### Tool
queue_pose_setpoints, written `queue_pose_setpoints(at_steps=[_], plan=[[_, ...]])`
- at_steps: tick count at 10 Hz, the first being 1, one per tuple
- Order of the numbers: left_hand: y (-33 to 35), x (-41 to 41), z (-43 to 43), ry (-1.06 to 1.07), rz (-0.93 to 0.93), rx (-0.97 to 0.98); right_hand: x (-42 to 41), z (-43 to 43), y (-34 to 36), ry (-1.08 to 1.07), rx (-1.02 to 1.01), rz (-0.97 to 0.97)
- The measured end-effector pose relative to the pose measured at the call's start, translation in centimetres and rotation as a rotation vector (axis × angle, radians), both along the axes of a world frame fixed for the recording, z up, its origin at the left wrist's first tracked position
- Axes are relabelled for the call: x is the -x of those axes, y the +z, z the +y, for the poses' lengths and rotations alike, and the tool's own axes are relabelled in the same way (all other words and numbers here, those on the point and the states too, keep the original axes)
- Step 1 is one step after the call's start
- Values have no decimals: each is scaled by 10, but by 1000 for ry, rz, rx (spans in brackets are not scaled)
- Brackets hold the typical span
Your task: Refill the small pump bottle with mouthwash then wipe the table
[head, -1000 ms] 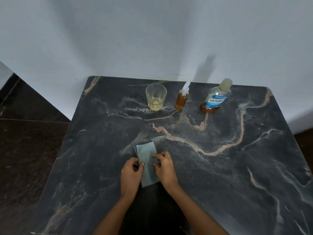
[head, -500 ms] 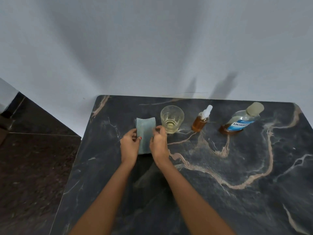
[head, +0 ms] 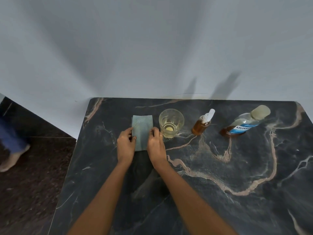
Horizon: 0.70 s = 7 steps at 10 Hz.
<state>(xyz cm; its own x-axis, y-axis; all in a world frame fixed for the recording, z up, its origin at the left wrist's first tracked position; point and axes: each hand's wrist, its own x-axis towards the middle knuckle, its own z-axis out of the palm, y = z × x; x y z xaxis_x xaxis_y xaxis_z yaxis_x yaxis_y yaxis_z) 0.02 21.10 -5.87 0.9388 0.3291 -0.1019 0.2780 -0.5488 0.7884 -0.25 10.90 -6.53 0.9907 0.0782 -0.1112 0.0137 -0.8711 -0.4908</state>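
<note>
Since a second ago the cloth (head: 142, 131) has gone from the near middle of the bench (head: 237, 175) to its far side, and both hands have gone with it; over the last half second they have hardly shifted. A bare foot (head: 11, 158) below a blue trouser leg now shows on the floor (head: 33, 184) at the left.

The cloth is grey-green and folded into a narrow strip. It lies flat on the bench, just left of the glass (head: 171, 122). The left hand (head: 126, 146) grasps its left edge, fingers curled and thumb on top. The right hand (head: 156, 146) grasps its right edge with curled fingers, close to the glass.

The glass stands upright with a little pale yellow liquid at the bottom. To its right stands the pump bottle (head: 201, 126), full of amber liquid, its white pump on top. Further right, well apart, is the mouthwash bottle (head: 243, 122) with a blue label, its cap on, and only a shallow layer of amber liquid at its base. All three stand in a row near the wall (head: 152, 48), along the far edge of the dark veined bench.
</note>
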Motion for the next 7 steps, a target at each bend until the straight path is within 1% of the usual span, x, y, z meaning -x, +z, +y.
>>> queue_pose_setpoints(at_steps=[2, 4, 5, 6, 7], plan=[[5, 23, -12, -55, 17, -138, 21, -9, 2, 17, -39, -24], [16, 61, -39, -116, -22, -222, 63, -38, 15, 3, -70, -115], [22, 80, -59, -169, -39, -240, 82, -63, 25, -15, -66, -130], [25, 95, -83, -248, -130, -305, 96, -94, 33, -38, -44, -254], [31, 103, -107, -357, -158, -390, 106, -119, 41, -88, 49, -347]])
